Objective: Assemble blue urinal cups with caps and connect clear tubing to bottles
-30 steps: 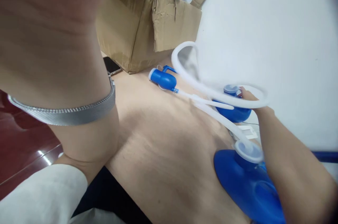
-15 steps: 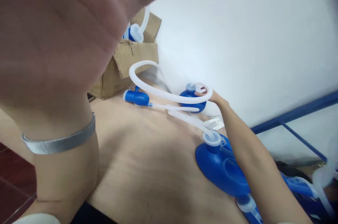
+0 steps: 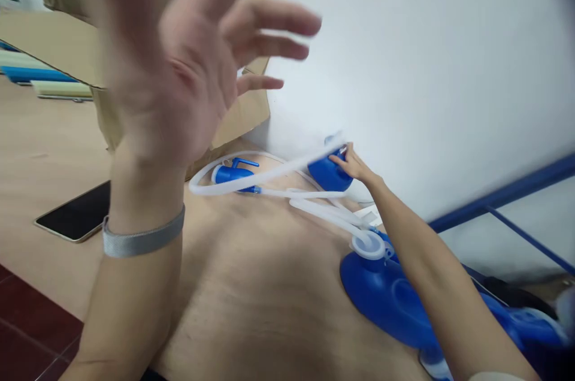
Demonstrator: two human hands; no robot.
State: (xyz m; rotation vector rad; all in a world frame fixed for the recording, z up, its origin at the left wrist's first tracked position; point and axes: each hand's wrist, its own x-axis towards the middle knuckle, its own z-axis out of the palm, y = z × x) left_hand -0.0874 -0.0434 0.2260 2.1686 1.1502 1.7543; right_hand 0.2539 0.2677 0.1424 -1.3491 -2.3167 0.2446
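Observation:
My left hand (image 3: 193,75) is raised close to the camera, palm showing and fingers spread, holding nothing. Farther off near the wall, my right hand (image 3: 353,163) grips a blue bottle (image 3: 330,174), its body tilted. A white tube (image 3: 265,176) runs from this bottle's top and loops left over the table. Under that loop lies a small blue part with a handle (image 3: 232,175), joined to a thinner white tube. A large blue bottle (image 3: 389,303) with a white cap and tube lies below my right forearm.
An open cardboard box (image 3: 247,111) stands behind my left hand. A black phone (image 3: 76,216) lies on the wooden table (image 3: 251,297) at left. Blue railing (image 3: 507,189) crosses the right side, with more blue items below it.
My left hand has moved back from the camera, so its fingers and the phone now show. The bottle in my right hand has tilted, and its tube has swung lower and left.

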